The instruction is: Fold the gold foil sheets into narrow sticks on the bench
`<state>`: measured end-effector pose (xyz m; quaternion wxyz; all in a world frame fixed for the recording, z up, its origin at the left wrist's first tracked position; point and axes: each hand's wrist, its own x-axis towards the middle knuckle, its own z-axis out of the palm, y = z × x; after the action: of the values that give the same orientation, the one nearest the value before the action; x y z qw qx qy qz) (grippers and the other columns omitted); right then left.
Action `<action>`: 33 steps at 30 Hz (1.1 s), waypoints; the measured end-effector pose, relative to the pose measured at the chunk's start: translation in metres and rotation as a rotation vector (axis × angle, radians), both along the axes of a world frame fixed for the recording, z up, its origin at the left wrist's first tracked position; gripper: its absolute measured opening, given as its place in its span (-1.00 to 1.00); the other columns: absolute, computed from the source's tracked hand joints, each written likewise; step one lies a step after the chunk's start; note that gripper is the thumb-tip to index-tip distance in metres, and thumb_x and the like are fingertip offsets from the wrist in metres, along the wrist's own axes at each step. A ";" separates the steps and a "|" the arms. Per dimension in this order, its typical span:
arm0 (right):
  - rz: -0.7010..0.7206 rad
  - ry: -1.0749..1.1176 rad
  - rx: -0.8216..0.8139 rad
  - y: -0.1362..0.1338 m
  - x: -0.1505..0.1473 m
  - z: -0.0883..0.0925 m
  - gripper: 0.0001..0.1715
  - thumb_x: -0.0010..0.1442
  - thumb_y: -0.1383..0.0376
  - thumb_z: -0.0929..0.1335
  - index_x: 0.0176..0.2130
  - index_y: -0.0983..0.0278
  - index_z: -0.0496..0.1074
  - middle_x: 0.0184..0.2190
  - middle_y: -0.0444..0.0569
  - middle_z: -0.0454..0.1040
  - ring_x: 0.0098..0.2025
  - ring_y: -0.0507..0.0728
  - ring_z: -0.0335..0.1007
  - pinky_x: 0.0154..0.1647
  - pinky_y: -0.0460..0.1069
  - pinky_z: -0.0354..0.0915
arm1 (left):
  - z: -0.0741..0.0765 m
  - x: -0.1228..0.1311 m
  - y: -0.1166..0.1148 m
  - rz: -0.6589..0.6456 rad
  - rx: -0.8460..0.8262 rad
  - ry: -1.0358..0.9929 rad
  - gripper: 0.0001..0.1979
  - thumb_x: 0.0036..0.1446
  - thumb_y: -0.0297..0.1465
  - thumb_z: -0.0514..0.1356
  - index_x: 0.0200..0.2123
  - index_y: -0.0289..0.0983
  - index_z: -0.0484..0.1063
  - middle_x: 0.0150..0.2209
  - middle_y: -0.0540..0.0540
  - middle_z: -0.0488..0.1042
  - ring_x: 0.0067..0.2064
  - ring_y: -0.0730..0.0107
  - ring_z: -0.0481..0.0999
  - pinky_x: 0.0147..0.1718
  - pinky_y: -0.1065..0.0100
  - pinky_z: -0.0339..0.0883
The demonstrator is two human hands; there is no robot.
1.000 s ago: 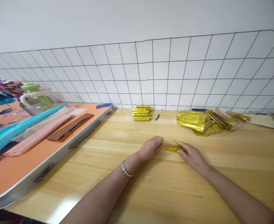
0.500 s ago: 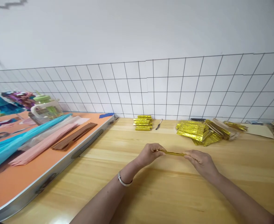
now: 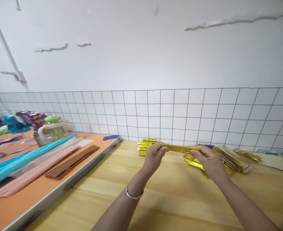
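Two hands [image 3: 153,156] [image 3: 207,160], one gold strip [image 3: 180,148], two gold piles [image 3: 145,146] [image 3: 225,158].

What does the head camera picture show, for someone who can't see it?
Two hands, left hand and right hand, hold a folded gold foil strip by its ends above a wooden table. Behind lie gold foil piles.

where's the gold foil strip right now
In the head view the gold foil strip is held up level above the wooden table, pinched between the left hand and right hand, in front of the loose gold pile.
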<state>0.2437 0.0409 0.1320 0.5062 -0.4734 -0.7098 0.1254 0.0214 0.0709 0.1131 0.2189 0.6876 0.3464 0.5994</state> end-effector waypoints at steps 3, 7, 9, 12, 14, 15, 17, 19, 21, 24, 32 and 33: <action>0.044 0.029 0.056 0.006 -0.005 0.012 -0.76 0.15 0.14 0.30 -0.31 0.22 0.48 -0.51 -0.15 0.48 -0.46 0.06 0.41 -0.40 -0.07 0.29 | -0.001 0.004 0.008 0.032 -0.025 -0.075 -0.82 0.15 -0.31 0.08 -0.39 -0.27 0.40 -0.50 0.00 0.38 -0.45 0.47 0.34 -0.47 0.46 0.23; 0.065 -0.045 0.138 0.012 -0.003 0.011 -0.78 0.16 0.15 0.29 -0.29 0.18 0.48 -0.47 -0.13 0.49 -0.46 0.08 0.41 -0.41 -0.05 0.30 | -0.002 -0.003 0.015 -0.055 -0.069 -0.069 -0.79 0.15 -0.29 0.10 -0.40 -0.29 0.41 -0.46 -0.02 0.40 -0.42 0.47 0.34 -0.44 0.45 0.23; 0.064 -0.086 0.155 0.014 0.000 0.007 -0.77 0.17 0.15 0.28 -0.28 0.17 0.48 -0.47 -0.12 0.49 -0.46 0.09 0.41 -0.42 -0.04 0.30 | -0.002 -0.008 0.018 -0.158 -0.118 -0.034 -0.79 0.13 -0.28 0.12 -0.42 -0.30 0.42 -0.47 -0.03 0.39 -0.44 0.49 0.32 -0.42 0.44 0.24; 0.071 -0.173 0.178 0.015 0.001 0.002 -0.74 0.20 0.15 0.25 -0.27 0.16 0.48 -0.45 -0.10 0.50 -0.44 0.09 0.39 -0.42 -0.03 0.27 | -0.003 -0.011 0.019 -0.280 -0.201 0.015 -0.82 0.08 -0.29 0.18 -0.40 -0.31 0.42 -0.46 -0.04 0.39 -0.40 0.47 0.33 -0.37 0.41 0.24; 0.061 -0.206 0.189 0.014 0.000 0.001 -0.75 0.19 0.15 0.25 -0.28 0.16 0.48 -0.44 -0.10 0.49 -0.41 0.10 0.39 -0.40 -0.03 0.26 | -0.005 -0.009 0.018 -0.304 -0.230 -0.003 -0.82 0.04 -0.29 0.22 -0.43 -0.31 0.40 -0.47 -0.03 0.39 -0.39 0.46 0.33 -0.38 0.41 0.24; 0.059 -0.190 0.177 0.014 -0.002 0.001 -0.76 0.19 0.15 0.26 -0.29 0.16 0.48 -0.44 -0.10 0.49 -0.41 0.09 0.38 -0.41 -0.03 0.25 | -0.006 -0.008 0.017 -0.299 -0.231 -0.025 -0.81 0.03 -0.29 0.23 -0.46 -0.31 0.38 -0.48 -0.02 0.38 -0.40 0.46 0.33 -0.39 0.42 0.23; 0.084 -0.056 0.108 0.013 -0.006 0.001 -0.78 0.17 0.15 0.27 -0.31 0.18 0.46 -0.47 -0.11 0.45 -0.44 0.07 0.35 -0.43 -0.05 0.24 | -0.009 -0.003 0.014 -0.267 -0.207 -0.081 -0.78 0.01 -0.29 0.24 -0.50 -0.30 0.33 -0.49 -0.01 0.38 -0.41 0.47 0.34 -0.40 0.42 0.22; 0.165 0.185 0.006 0.016 -0.012 -0.001 -0.79 0.14 0.14 0.30 -0.24 0.19 0.40 -0.49 -0.14 0.41 -0.48 0.04 0.32 -0.44 -0.06 0.26 | -0.011 0.003 0.011 -0.242 -0.186 -0.144 -0.78 0.01 -0.29 0.23 -0.51 -0.29 0.30 -0.48 0.00 0.39 -0.40 0.46 0.35 -0.40 0.42 0.22; 0.268 0.413 -0.081 0.020 -0.018 -0.006 -0.67 0.08 0.14 0.35 -0.15 0.20 0.33 -0.49 -0.16 0.39 -0.49 0.03 0.31 -0.43 -0.05 0.28 | -0.013 0.012 0.007 -0.225 -0.185 -0.216 -0.77 0.01 -0.30 0.23 -0.53 -0.29 0.28 -0.49 0.01 0.38 -0.40 0.47 0.34 -0.40 0.42 0.21; 0.342 0.493 -0.190 0.025 -0.029 -0.017 -0.63 -0.01 0.14 0.42 -0.22 0.26 0.36 -0.51 -0.14 0.39 -0.49 0.02 0.29 -0.47 -0.07 0.26 | -0.019 0.030 0.000 -0.209 -0.218 -0.311 -0.74 -0.01 -0.30 0.24 -0.57 -0.29 0.25 -0.56 0.04 0.32 -0.45 0.50 0.31 -0.41 0.43 0.20; 0.305 0.410 -0.175 0.023 -0.037 -0.030 -0.69 0.07 0.09 0.35 -0.46 0.30 0.45 -0.54 -0.08 0.43 -0.47 0.06 0.31 -0.44 -0.04 0.25 | -0.033 0.050 -0.004 -0.274 -0.280 -0.428 -0.77 -0.02 -0.29 0.24 -0.51 -0.28 0.26 -0.54 0.04 0.36 -0.46 0.50 0.32 -0.39 0.40 0.22; 0.297 0.423 -0.160 0.024 -0.035 -0.029 -0.68 0.08 0.09 0.34 -0.45 0.30 0.45 -0.53 -0.07 0.44 -0.45 0.06 0.32 -0.41 -0.04 0.26 | -0.034 0.048 -0.004 -0.275 -0.287 -0.441 -0.77 -0.01 -0.30 0.24 -0.50 -0.28 0.26 -0.54 0.04 0.37 -0.46 0.50 0.32 -0.39 0.40 0.21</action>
<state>0.2090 0.0644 0.1031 0.5803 -0.3660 -0.6378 0.3501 0.0699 0.0673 0.0792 0.4629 0.5432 0.2753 0.6441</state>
